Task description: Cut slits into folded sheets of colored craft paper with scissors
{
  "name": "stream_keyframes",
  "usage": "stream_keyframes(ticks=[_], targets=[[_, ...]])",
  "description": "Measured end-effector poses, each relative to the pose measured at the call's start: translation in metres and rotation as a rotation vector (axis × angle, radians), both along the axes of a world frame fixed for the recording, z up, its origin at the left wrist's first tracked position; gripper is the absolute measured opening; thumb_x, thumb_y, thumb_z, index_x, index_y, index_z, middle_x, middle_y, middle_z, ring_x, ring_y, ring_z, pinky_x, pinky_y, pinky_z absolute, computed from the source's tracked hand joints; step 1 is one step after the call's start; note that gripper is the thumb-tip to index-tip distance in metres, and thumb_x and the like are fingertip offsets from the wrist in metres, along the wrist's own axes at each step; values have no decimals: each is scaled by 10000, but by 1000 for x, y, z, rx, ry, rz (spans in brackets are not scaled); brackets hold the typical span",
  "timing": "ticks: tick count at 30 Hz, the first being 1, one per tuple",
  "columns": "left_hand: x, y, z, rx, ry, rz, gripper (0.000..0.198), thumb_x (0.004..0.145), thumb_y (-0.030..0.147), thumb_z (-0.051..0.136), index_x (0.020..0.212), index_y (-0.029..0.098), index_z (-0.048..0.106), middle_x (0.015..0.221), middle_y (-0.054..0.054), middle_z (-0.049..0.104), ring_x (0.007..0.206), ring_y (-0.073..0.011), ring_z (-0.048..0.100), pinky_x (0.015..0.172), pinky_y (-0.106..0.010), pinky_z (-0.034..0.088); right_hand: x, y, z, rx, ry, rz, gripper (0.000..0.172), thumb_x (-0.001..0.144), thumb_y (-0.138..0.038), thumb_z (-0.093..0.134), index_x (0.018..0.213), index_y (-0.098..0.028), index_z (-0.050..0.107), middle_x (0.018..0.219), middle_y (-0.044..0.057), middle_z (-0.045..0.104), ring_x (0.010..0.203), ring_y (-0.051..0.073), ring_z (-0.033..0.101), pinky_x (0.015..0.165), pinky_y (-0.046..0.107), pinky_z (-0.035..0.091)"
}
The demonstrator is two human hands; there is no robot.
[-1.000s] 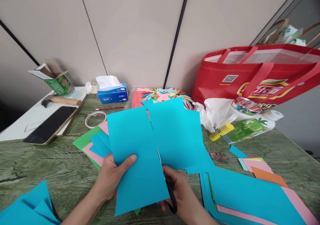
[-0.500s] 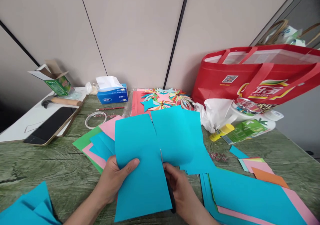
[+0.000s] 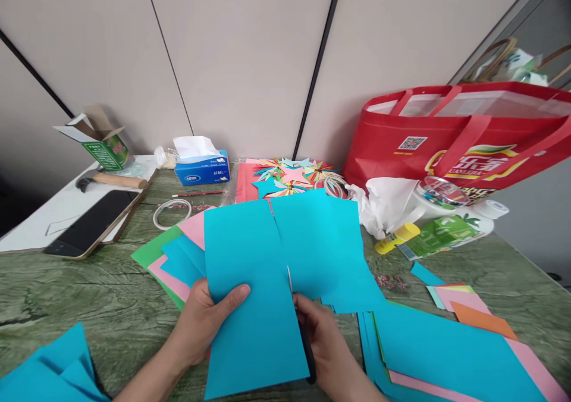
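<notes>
A blue sheet (image 3: 252, 247) of paper was held between two bare hands, over a green wood-grain table (image 3: 89, 286). The sheet's left part ran long ways from near to far. The left hand (image 3: 203, 316) gripped that part's left edge, thumb on top, fingers hidden beneath. The right hand (image 3: 319, 336), by its right edge, was closed around black-handled scissors (image 3: 307, 354), a blade pointing away from the person along the cut line; this hand was nearer the cut. A narrow gap showed at the sheet's far edge; whether paper joined between gap and blade could not be told. Right of the sheet lay a paper stack (image 3: 450, 345); beyond it, leftward, stood a tissue box (image 3: 203, 171).
</notes>
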State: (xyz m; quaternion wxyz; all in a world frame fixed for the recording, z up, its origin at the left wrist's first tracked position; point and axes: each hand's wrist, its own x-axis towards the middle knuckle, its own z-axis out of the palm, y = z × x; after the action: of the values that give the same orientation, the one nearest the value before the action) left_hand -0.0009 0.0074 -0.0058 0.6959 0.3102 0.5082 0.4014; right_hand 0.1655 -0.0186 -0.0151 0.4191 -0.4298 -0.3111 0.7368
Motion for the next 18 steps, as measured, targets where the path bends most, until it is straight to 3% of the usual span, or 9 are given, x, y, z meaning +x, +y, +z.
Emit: stream_keyframes(ticks=[3, 8, 18], targets=[[-1, -1, -1, 2, 9, -5, 242, 665, 305, 673, 883, 200, 649, 956, -44, 709, 825, -285, 661, 645, -386, 575, -1, 1, 0, -53, 33, -28, 313, 557, -474, 713, 693, -214, 605, 851, 40, 663, 830, 248, 612, 708, 373, 513], [-2, -1, -1, 7, 4, -10, 249, 671, 302, 669, 896, 196, 645, 958, -49, 708, 834, -284, 658, 683, -395, 567, -2, 0, -3, 18, 3, -34, 355, 468, -436, 775, 683, -213, 602, 860, 32, 669, 827, 243, 609, 736, 362, 501], [-1, -1, 1, -5, 22, -12, 321, 645, 336, 680, 932, 200, 633, 1008, -65, 690, 873, -302, 643, 721, -427, 552, 0, 1, -4, -9, -6, 9, 339, 576, -548, 654, 617, -227, 551, 659, 10, 644, 745, 229, 617, 586, 327, 508]])
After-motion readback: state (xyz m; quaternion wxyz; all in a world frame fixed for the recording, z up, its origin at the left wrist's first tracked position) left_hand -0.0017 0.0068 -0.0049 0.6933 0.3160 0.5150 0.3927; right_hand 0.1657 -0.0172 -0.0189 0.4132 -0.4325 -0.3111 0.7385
